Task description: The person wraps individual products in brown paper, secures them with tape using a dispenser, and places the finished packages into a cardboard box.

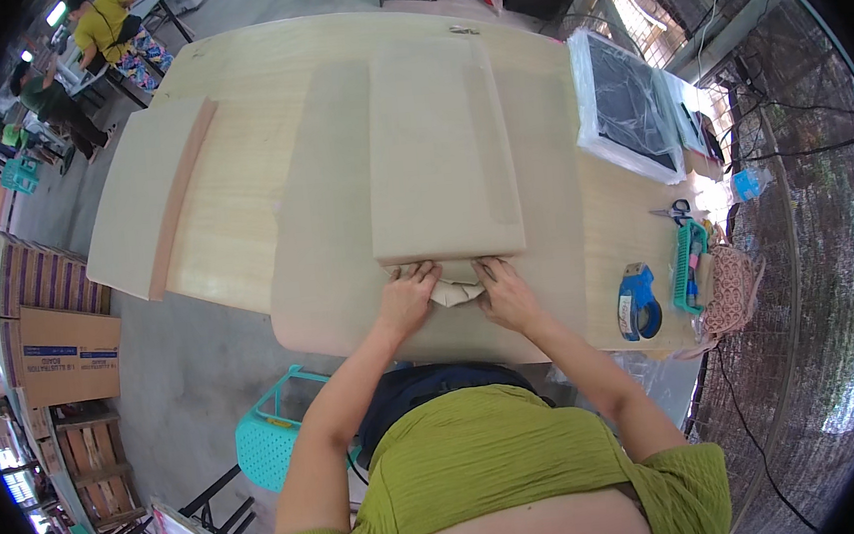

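A long, flat package wrapped in brown paper (441,155) lies lengthwise on the table in front of me. At its near end, a pale folded paper flap (455,293) sticks out toward me. My left hand (409,298) presses the left side of this end, its fingers bent and closed on the paper. On the other side, my right hand (506,296) grips the paper the same way, its fingertips against the package's lower edge. The flap shows between the two hands. Some fingertips are hidden under the folds.
A second wrapped package (148,194) lies at the table's left. On the right are a plastic-wrapped dark panel (630,100), scissors (678,211), a blue tape dispenser (638,303), a green basket (689,266) and a pink woven bag (732,288). A turquoise chair (273,448) stands left. People work far left.
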Available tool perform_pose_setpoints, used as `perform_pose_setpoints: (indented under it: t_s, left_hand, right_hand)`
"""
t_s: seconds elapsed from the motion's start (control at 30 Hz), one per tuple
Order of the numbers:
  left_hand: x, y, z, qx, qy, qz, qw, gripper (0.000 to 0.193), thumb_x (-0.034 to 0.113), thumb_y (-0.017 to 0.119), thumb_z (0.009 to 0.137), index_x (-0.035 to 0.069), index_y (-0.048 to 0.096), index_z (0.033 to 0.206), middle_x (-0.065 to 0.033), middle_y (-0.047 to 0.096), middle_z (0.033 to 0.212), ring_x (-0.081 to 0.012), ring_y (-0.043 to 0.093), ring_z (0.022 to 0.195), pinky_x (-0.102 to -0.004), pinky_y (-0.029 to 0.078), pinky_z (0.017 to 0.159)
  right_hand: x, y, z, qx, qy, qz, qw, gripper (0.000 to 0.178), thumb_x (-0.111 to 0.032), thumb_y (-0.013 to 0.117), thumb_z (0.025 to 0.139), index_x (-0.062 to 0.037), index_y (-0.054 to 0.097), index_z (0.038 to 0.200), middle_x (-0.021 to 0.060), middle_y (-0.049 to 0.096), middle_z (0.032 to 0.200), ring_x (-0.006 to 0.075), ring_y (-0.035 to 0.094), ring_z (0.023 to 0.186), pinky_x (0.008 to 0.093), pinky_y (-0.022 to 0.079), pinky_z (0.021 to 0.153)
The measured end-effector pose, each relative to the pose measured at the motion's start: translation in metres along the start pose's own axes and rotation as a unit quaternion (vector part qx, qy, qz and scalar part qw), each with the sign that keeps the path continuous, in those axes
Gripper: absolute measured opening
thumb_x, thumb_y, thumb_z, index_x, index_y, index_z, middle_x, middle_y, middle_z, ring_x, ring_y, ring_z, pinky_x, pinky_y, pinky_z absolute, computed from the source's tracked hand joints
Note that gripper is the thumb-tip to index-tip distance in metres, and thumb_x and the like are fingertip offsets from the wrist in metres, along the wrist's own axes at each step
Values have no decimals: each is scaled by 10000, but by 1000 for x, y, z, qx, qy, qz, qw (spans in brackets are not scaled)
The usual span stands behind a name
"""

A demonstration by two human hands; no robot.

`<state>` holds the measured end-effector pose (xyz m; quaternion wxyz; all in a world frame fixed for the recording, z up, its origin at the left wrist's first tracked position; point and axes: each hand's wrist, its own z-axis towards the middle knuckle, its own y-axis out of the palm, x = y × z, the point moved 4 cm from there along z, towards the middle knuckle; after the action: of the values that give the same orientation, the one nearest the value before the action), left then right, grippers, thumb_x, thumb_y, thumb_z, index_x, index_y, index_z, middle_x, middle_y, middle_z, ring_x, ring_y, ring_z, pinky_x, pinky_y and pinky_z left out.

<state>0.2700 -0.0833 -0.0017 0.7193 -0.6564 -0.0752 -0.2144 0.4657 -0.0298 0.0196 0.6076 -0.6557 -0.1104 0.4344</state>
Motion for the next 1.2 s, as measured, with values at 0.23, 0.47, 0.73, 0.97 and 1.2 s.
perform_pose_setpoints:
  t_s: [0.23, 0.47, 0.73, 0.97, 1.2]
  left_hand:
    - [-6, -37, 47, -152, -83, -70, 982, 321, 363, 608, 897, 78, 754, 881, -174, 703, 812, -361, 676, 809, -478, 522, 727]
    - [-15, -35, 51, -179, -140, -75, 971, 369, 430, 615, 903, 87, 743, 948, -163, 705, 841, -355, 669, 825, -469, 520, 747]
    - [-34, -97, -20, 215, -123, -17, 969, 690, 107, 773, 736, 132, 509, 1374, -88, 523, 1398, -270, 450, 1344, -458, 343, 1126]
    - [-85, -86, -20, 20, 80, 53, 995, 639, 121, 708, 761, 138, 500, 1365, -53, 473, 1439, -263, 372, 1395, -468, 276, 1173]
    - [-60, -87, -13, 73, 77, 21, 994, 454, 140, 714, 775, 142, 614, 1218, -39, 616, 1209, -244, 541, 1187, -437, 363, 1088]
  right_hand:
    - [1, -25, 6, 147, 45, -30, 988, 591, -219, 787, 717, -138, 614, 1276, 102, 535, 1326, 328, 467, 1262, 530, 307, 1096]
    - [9, -13, 51, 151, -35, 34, 987, 234, -155, 757, 761, -184, 750, 993, 1, 670, 1243, 248, 461, 1359, 559, 121, 1178]
    - [6, 5, 53, 158, 66, 199, 965, 92, -80, 722, 806, -136, 754, 872, 22, 748, 970, 201, 657, 1124, 553, 50, 1186]
    - [-52, 2, 47, 150, 83, 218, 961, 84, -69, 709, 823, -85, 748, 896, 54, 748, 928, 202, 670, 1097, 530, 30, 1190]
    - [-48, 11, 40, 159, 128, 222, 954, 91, -109, 723, 828, -78, 743, 911, 45, 746, 961, 210, 667, 1101, 536, 27, 1187]
